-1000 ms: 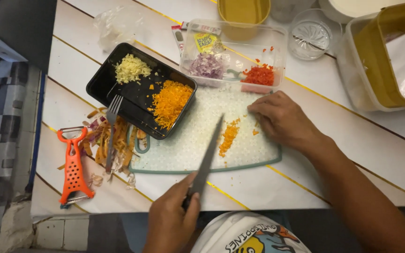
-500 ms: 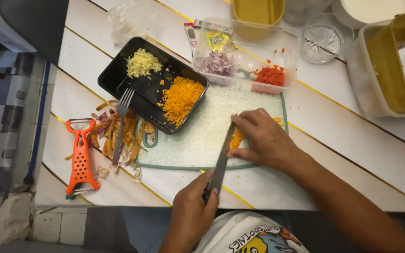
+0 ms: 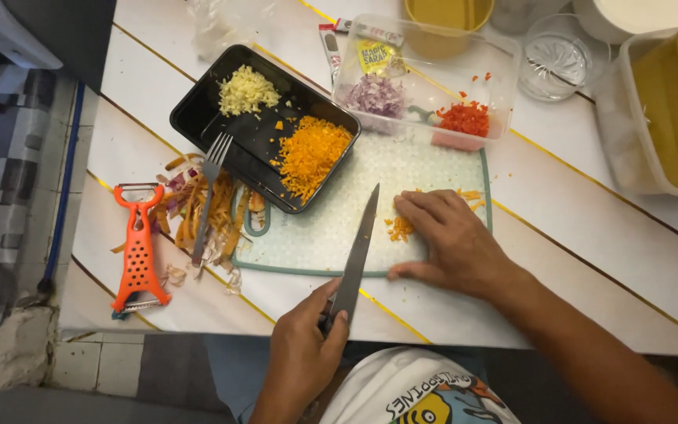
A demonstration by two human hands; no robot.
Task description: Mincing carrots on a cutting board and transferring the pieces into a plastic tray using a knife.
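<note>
From the head camera, the left hand is wrapped tight around the handle of a long knife, blade pointing to twelve o'clock over the pale cutting board. The right hand lies flat, fingers together, pressing on little orange chopped bits at the blade's three o'clock. The bits look light, soft and easy to scatter, so scoop them gently. The knife is stiff and sharp, so hold only the handle. The hand hides most bits, and the handle is covered too.

Knife now left of carrot
</note>
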